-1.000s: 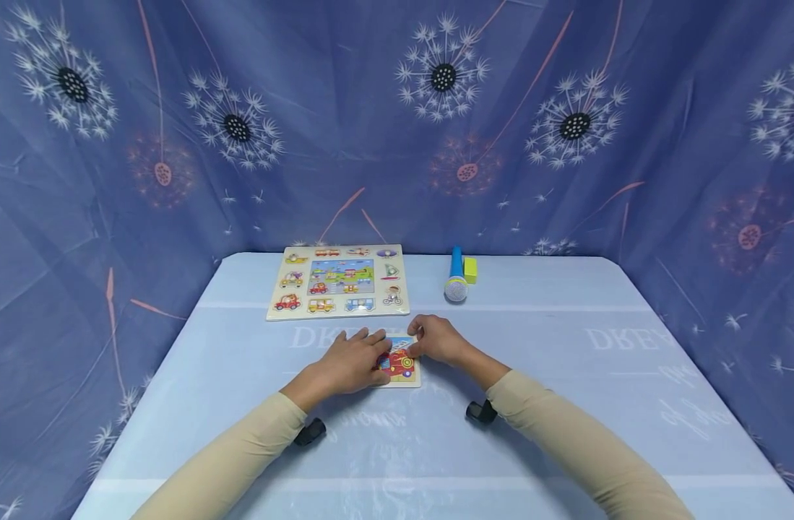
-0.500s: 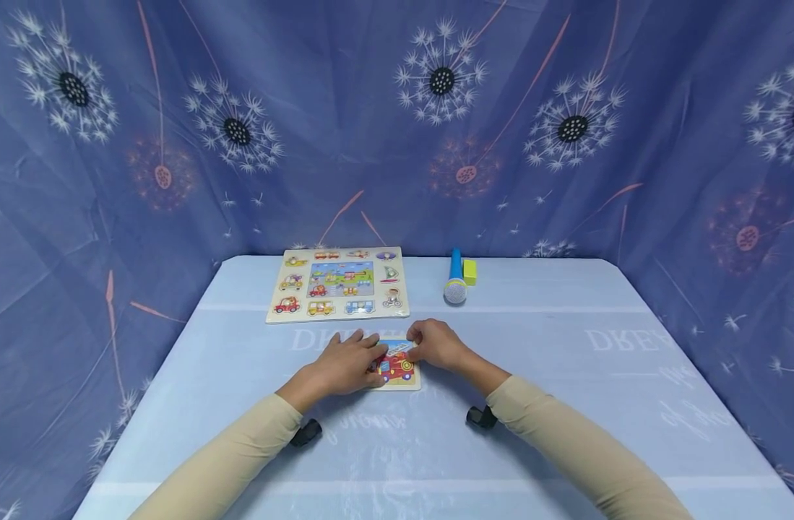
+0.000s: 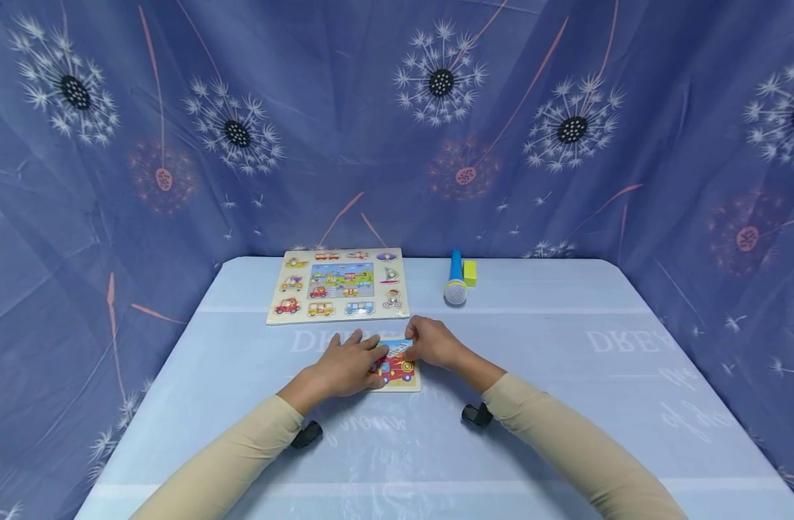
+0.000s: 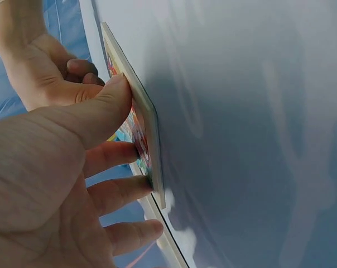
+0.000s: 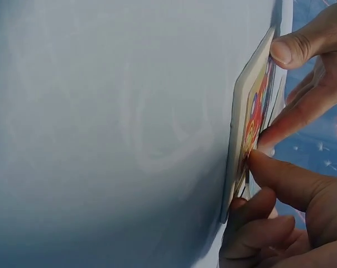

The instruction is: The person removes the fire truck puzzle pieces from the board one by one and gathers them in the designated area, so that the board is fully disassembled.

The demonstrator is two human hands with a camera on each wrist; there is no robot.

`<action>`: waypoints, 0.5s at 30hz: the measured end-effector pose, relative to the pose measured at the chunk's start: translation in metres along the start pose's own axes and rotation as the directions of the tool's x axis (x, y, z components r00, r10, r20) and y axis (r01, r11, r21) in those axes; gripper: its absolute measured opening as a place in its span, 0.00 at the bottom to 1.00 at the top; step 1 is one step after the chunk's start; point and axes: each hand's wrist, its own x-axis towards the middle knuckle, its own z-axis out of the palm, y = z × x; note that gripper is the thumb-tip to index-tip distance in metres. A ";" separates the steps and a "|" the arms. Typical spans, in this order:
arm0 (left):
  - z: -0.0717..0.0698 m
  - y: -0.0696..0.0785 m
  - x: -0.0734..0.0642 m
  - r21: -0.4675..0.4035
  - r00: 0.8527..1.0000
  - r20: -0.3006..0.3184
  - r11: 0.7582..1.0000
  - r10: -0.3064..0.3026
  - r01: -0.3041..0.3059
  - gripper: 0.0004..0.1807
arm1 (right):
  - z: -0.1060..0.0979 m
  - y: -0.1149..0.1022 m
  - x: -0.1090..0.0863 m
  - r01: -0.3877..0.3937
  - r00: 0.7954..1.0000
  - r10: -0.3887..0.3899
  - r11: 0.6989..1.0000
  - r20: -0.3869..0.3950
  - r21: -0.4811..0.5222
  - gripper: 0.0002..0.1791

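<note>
A small wooden jigsaw puzzle [image 3: 397, 372] with a red fire truck picture lies on the table in front of both hands. My left hand [image 3: 347, 365] rests on its left side with spread, fairly straight fingers; in the left wrist view the thumb [image 4: 117, 92] presses near the board's edge. At the upper right corner my right hand [image 3: 436, 342] grips the puzzle, its other fingers curled. The right wrist view has the right thumb [image 5: 269, 170] on the picture and curled fingers at the board's edge. Part of the picture is hidden under the hands.
Behind the hands lies a larger wooden vehicle puzzle board [image 3: 338, 285]. To its right are a blue toy microphone [image 3: 456, 278] and a yellow block [image 3: 470, 274]. A patterned blue curtain [image 3: 344, 130] hangs behind the table [image 3: 533, 462].
The left hand has shifted slightly left, uncovering more of the truck. The right thumb has moved a little left and up over the picture. The puzzle stays in about the same place.
</note>
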 end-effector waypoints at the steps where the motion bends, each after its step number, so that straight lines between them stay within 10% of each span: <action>1: 0.000 0.000 0.000 0.002 1.000 0.000 1.000 0.000 0.000 0.36 | -0.001 0.000 0.000 0.010 1.000 -0.010 1.000 0.005 -0.002 0.16; 15: -0.003 0.002 -0.002 -0.001 1.000 0.025 1.000 -0.008 0.008 0.36 | -0.012 0.005 0.003 0.184 0.978 -0.167 0.972 0.121 -0.148 0.19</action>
